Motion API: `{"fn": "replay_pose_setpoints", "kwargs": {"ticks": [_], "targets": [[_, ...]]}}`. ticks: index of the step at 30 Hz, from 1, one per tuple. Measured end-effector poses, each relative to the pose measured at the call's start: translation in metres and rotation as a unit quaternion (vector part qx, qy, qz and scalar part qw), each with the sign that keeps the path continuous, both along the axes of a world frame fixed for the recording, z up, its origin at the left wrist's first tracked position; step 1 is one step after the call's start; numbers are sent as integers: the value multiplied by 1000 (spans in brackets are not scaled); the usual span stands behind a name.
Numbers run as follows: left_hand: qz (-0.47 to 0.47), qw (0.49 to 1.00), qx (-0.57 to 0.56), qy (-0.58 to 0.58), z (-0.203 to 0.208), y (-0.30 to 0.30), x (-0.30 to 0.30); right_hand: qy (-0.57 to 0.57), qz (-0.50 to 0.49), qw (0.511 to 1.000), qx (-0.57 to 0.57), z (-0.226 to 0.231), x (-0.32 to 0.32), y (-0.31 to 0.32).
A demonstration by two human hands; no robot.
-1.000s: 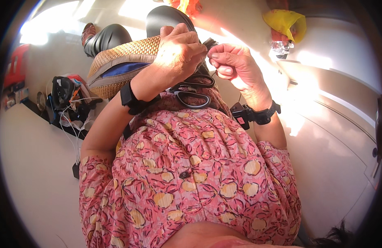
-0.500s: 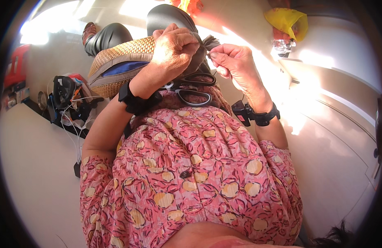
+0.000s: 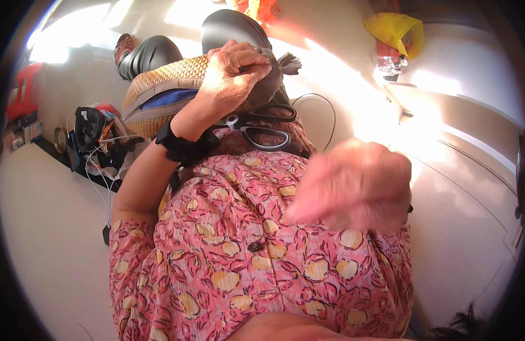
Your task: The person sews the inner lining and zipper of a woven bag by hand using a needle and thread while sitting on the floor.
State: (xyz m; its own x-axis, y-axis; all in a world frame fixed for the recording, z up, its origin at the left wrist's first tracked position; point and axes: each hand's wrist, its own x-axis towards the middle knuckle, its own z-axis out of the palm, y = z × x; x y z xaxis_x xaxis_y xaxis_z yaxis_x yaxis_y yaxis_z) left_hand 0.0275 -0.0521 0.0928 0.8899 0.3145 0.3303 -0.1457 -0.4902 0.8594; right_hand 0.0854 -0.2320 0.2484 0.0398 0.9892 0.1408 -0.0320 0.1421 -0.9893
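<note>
A woven straw bag (image 3: pixel 163 77) with grey cloth trim lies across my lap, its opening showing a blue lining (image 3: pixel 170 98). My left hand (image 3: pixel 231 74) is closed on the bag's grey cloth end, where a bunched grey tip (image 3: pixel 288 63) sticks out past the fingers. My right hand (image 3: pixel 356 187) is up in front of my right side, away from the bag and smeared by motion. Its fingers look drawn together in a pinch; what they hold is too blurred to make out. Scissors (image 3: pixel 267 138) with dark loop handles lie on my lap below the left hand.
On the floor at left sits a heap of black gear with white cables (image 3: pixel 95 139), and farther off a red container (image 3: pixel 26 91). A yellow plastic bag (image 3: pixel 394 31) is at the far right. A thin dark cord (image 3: pixel 332 116) curves beside my lap.
My right hand has left the bag's grey tip and swung back toward me and to the right. My left hand keeps its grip, nearly in place.
</note>
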Motion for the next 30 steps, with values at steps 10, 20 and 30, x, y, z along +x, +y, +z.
{"fn": "replay_pose_setpoints", "kwargs": {"ticks": [10,20,30], "targets": [[-27,997,-63,-16,2,1,-2,151,116,973,131,1,-3,-13],[-12,998,48,-46,2,-2,5,-117,-315,889,-312,-89,52,27],[9,976,181,-119,1,3,3,-129,-298,913,-247,-101,60,20]]}}
